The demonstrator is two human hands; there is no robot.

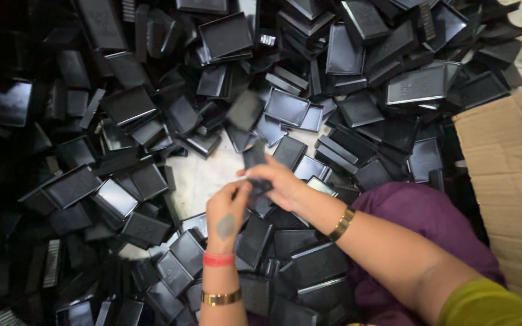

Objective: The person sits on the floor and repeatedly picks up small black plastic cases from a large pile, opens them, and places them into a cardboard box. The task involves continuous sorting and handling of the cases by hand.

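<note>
Small workshop floor, heap of identical black plastic trays (285,107), flattened cardboard (509,157) alongside

glossy black trays (285,107), purple cloth (421,211), brown cardboard (512,163)

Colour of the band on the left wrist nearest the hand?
Red band, just above a gold bangle on the left hand; seen in the head view.

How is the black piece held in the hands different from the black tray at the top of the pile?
The held black piece is lifted between both hands and stands on end; the black tray lies in the pile, hollow side up. The held piece looks narrower and blurred; the tray is wider and shows a raised rim. Both are black, glossy plastic.
</note>
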